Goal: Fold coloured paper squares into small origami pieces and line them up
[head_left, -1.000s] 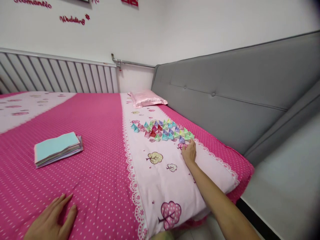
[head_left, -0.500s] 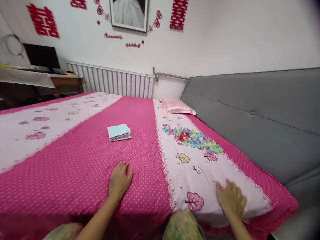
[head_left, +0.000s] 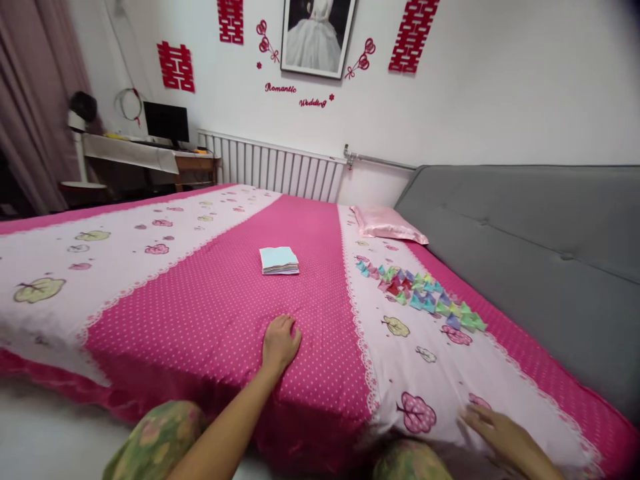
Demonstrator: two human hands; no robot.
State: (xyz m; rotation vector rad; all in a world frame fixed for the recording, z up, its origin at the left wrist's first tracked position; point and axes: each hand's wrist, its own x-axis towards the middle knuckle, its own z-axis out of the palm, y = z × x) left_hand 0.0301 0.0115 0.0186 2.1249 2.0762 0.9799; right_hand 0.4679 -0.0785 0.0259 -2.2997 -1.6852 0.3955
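Observation:
My left hand (head_left: 281, 343) rests on the dotted pink part of the bedspread (head_left: 225, 320), fingers loosely bent, nothing in it. Beyond it lies a stack of square paper (head_left: 279, 260) with a light blue top sheet. At the near right, my right hand (head_left: 495, 430) is low over the white printed strip, fingers stretched out and holding nothing; whether it touches the cloth I cannot tell. Farther up that strip sits a cluster of small folded paper pieces (head_left: 420, 297) in blue, green, pink, red and purple, apart from both hands.
A pink pillow (head_left: 387, 225) lies at the bed's far right, beside the grey padded headboard (head_left: 525, 247). Behind the bed are a radiator (head_left: 273, 163) and a desk with a monitor (head_left: 167, 123). My knees in patterned trousers (head_left: 155, 440) are at the near edge.
The view has turned left, so the bed and papers appear farther right. My right hand has drawn back toward the near edge. The left hand stays resting on the bedspread.

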